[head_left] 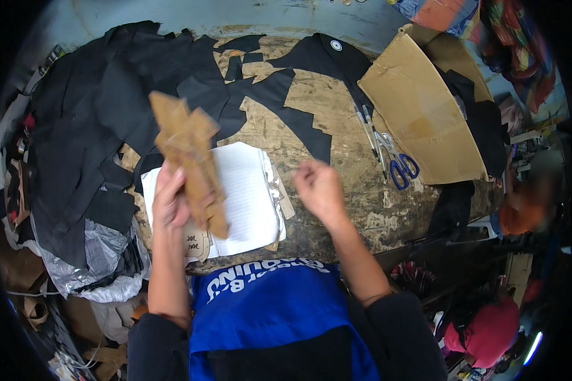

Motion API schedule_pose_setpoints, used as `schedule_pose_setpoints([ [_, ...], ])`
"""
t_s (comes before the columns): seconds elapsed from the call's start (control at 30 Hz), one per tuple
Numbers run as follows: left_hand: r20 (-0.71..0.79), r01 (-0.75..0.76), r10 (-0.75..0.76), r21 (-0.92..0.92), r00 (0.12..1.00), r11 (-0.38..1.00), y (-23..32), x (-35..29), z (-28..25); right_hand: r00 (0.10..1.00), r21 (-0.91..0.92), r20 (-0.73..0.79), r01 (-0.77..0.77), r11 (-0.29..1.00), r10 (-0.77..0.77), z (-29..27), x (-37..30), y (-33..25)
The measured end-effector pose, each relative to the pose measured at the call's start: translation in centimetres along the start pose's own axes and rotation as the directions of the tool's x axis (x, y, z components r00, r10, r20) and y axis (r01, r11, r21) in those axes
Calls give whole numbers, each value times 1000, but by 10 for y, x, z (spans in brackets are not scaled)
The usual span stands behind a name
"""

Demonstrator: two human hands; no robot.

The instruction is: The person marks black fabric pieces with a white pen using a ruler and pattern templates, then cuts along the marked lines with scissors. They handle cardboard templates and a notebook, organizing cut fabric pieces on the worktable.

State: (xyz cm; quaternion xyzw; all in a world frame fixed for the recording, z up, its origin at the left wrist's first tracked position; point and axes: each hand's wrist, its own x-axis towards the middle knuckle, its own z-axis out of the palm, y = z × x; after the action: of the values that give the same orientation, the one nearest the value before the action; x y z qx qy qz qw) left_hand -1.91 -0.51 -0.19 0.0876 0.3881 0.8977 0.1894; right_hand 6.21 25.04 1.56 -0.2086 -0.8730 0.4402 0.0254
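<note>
My left hand is closed around a bundle of brown card pattern pieces, held tilted above the table. Beneath it lies an open notebook with lined white pages. A small tan card piece with handwriting rests at the notebook's lower edge, and more card scraps stick out along its right side. Just right of the notebook, my right hand hovers with its fingers curled together; whatever they may hold is too small to make out.
Black fabric pieces cover the worn wooden table at left and back. Blue-handled scissors and pens lie beside a cardboard box on the right. Silver plastic hangs at left. Other people sit at right.
</note>
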Motion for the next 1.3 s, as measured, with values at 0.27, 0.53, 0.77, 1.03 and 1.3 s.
schedule_pose_setpoints([
  [0.27,-105,10,-29,-171,994,985,-8,-57,-65,1000,-310,10,3,951,1,41,-21,23],
  [0.53,-161,35,-55,-126,985,991,-13,-52,-63,999,110,40,-36,993,31,46,-21,26],
  [0.77,-108,26,-47,-186,993,982,-16,-58,-76,997,492,73,-46,869,12,66,-24,20],
  [1.03,-167,55,-88,-192,982,980,-12,-53,-72,789,139,-350,577,805,-505,11,-30,-15],
  [1.3,-265,37,-87,-190,960,981,-3,-55,-42,809,212,-200,586,782,-552,-12,-42,-40],
])
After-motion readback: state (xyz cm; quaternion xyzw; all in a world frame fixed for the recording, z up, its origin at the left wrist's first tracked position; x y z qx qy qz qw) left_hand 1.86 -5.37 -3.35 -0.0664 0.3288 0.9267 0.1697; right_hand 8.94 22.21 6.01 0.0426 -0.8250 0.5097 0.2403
